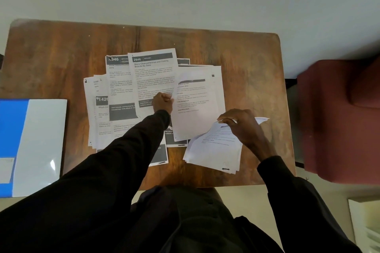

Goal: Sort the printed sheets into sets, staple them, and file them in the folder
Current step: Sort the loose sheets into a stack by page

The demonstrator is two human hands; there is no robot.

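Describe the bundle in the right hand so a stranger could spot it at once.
On the wooden table, look to the near right corner. A thin bundle of sheets lies askew there, apart from the overlapping spread in the middle. Only it has the right hand gripping its curled far edge.

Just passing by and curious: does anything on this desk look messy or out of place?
Yes. The printed sheets lie in a crooked, overlapping heap mid-table, and the small stack gripped by the right hand has its far corner curled up.
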